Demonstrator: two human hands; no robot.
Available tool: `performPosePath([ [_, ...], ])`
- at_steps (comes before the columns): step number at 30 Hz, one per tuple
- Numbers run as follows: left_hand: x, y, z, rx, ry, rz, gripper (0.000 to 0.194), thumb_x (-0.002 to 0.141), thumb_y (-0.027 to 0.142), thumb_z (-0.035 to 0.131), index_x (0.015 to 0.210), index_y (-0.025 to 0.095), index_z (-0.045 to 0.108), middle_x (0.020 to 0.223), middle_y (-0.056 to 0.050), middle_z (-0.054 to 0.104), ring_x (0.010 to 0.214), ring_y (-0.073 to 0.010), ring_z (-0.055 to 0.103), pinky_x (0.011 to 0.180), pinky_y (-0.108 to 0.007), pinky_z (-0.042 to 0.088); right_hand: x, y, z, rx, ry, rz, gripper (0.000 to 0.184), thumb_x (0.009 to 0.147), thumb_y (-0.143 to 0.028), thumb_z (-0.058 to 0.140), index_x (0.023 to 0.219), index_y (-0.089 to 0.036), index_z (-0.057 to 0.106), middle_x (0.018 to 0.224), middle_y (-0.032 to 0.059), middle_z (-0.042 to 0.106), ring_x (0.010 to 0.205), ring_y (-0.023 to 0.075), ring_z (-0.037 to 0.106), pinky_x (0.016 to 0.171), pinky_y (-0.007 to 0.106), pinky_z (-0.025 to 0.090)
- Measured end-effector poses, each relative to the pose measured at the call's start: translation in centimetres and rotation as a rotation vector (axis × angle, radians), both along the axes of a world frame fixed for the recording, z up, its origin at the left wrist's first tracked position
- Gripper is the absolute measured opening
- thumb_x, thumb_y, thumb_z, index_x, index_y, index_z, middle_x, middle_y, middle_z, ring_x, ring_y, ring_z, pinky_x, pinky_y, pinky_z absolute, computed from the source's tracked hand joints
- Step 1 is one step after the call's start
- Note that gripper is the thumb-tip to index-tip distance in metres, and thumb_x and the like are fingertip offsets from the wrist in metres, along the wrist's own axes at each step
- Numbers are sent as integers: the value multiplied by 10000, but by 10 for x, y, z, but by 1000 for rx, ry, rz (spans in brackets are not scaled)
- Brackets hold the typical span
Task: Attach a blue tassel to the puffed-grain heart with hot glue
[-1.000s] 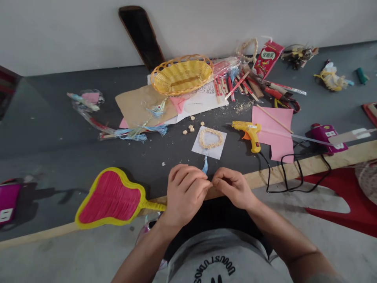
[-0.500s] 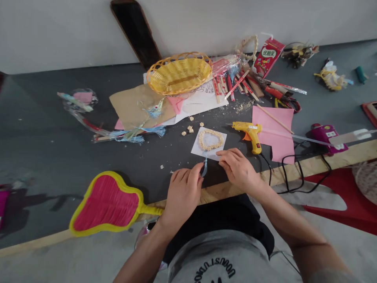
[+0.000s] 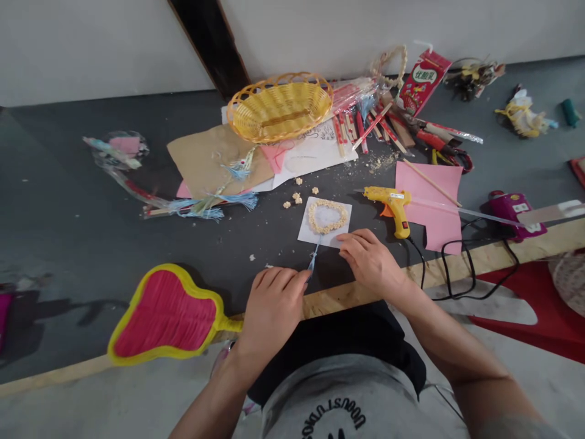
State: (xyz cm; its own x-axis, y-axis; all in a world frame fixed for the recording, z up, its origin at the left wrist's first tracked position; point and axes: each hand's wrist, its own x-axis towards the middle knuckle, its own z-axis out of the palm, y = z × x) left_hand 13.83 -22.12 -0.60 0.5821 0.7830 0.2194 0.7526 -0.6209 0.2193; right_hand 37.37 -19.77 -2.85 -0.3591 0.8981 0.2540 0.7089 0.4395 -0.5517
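Note:
A small white card [image 3: 303, 229] lies on the dark table, carrying a ring of cream-coloured beads or tiny flowers [image 3: 313, 222]. From the ring's lower edge a light blue tassel [image 3: 314, 259] runs toward me. My left hand [image 3: 276, 305] pinches the tassel's lower end between thumb and finger. At the card's lower right corner, my right hand [image 3: 372, 262] rests with thumb and index finger closed on or against the paper; the other fingers are curled. Several loose cream flower pieces [image 3: 297, 198] lie just beyond the card.
To the right lie a yellow glue gun [image 3: 388, 204], its black cord [image 3: 448, 274] and pink paper [image 3: 445, 228]. A pink fan-shaped piece with yellow rim [image 3: 169, 314] sits at left. Behind are a yellow basket [image 3: 283, 113], wrapped sticks [image 3: 365, 128] and a red drink carton [image 3: 423, 82].
My left hand has moved down and slightly left, drawing the tassel out straighter from the ring. My right hand stays at the card's corner. The view has shifted slightly.

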Motion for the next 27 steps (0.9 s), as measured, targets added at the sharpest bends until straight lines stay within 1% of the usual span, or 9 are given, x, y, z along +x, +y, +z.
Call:
performPosePath([
  [4, -2, -2, 0, -9, 0, -13, 187, 938, 176, 568, 1102, 179, 657, 927, -59, 701, 836, -238, 631, 769, -414, 500, 0, 2, 3, 12, 3, 25, 172, 987, -175, 443, 949, -215, 606, 1079, 129, 728, 989, 285, 600, 882, 488, 533],
  [7, -5, -4, -1, -13, 23, -24, 216, 934, 202, 593, 1140, 191, 657, 971, -66, 697, 867, -239, 626, 785, -416, 505, 3, 4, 6, 27, 49, 19, 173, 980, -152, 408, 934, -214, 563, 981, 119, 706, 915, 258, 607, 868, 442, 519],
  [10, -7, -7, -2, 1, 43, -42, 220, 932, 224, 612, 1144, 197, 661, 1004, -74, 696, 896, -243, 624, 807, -421, 507, 7, 4, 7, 73, 72, -73, 197, 977, -133, 365, 874, -225, 506, 805, 77, 642, 768, 219, 588, 784, 369, 497],
  [13, -9, -10, -2, 28, 33, -78, 208, 925, 214, 621, 1126, 184, 665, 1017, -80, 694, 920, -258, 620, 824, -442, 510, 11, 2, 9, 96, 75, -188, 239, 985, -163, 368, 770, -254, 416, 667, 14, 540, 634, 178, 527, 658, 303, 429],
  [17, -12, -12, -1, 28, 18, -118, 195, 961, 213, 562, 1127, 172, 656, 1053, -81, 692, 963, -263, 616, 872, -460, 510, 18, -5, 14, 41, 62, -314, 327, 1008, -255, 385, 685, -257, 332, 563, -35, 440, 511, 126, 436, 551, 270, 327],
  [19, -16, -13, 0, 20, 8, -145, 200, 987, 225, 519, 1130, 174, 649, 1072, -78, 689, 981, -254, 617, 906, -459, 504, 22, -9, 17, -23, 97, -340, 344, 1015, -300, 399, 677, -244, 379, 563, -31, 487, 509, 111, 469, 543, 251, 336],
  [22, -24, -13, 3, 4, -17, -172, 216, 1010, 231, 478, 1145, 182, 639, 1079, -73, 677, 995, -233, 616, 927, -431, 502, 27, -15, 19, -107, 199, -383, 267, 997, -313, 451, 752, -222, 512, 664, -5, 633, 572, 106, 574, 566, 218, 403],
  [24, -28, -12, 7, 5, -33, -149, 219, 1007, 210, 479, 1161, 191, 634, 1067, -67, 665, 984, -219, 614, 893, -395, 511, 31, -20, 18, -155, 253, -423, 202, 976, -295, 480, 808, -218, 561, 714, -1, 672, 577, 104, 601, 561, 212, 434],
  [27, -30, -11, 14, 31, -72, -90, 245, 996, 149, 473, 1183, 188, 627, 1039, -64, 635, 937, -195, 613, 830, -344, 517, 36, -27, 18, -196, 335, -474, 144, 963, -283, 504, 882, -214, 601, 754, -1, 686, 592, 108, 639, 580, 221, 489],
])
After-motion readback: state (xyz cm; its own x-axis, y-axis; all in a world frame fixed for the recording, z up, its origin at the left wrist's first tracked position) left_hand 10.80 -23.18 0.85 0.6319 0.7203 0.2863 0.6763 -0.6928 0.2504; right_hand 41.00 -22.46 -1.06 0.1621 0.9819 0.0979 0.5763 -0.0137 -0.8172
